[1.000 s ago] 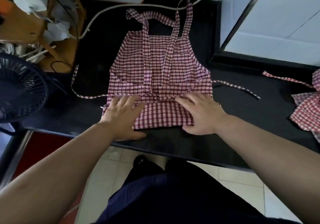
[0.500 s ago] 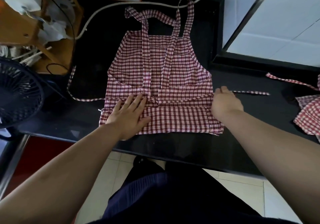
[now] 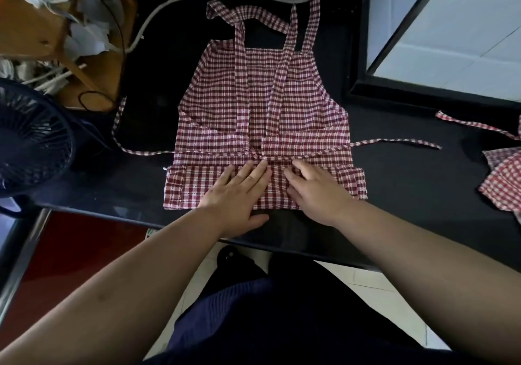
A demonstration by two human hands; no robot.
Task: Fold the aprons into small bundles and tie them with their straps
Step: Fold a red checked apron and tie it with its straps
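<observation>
Both are pressing flat, gripping nothing: left hand (image 3: 234,195) and right hand (image 3: 315,192) on the folded hem of the apron (image 3: 253,105), near the front edge of the worktop (image 3: 394,195); smoothing outward from centre is probably serving the crease best.

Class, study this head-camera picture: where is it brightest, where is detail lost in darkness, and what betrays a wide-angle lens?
Head view: brightest on the white tiled surface at upper right, nearly washed out; the black countertop swallows detail; the red-and-white checked apron is evenly lit and sharp; forearms balloon toward the lower corners, a wide-angle stretch.
</observation>
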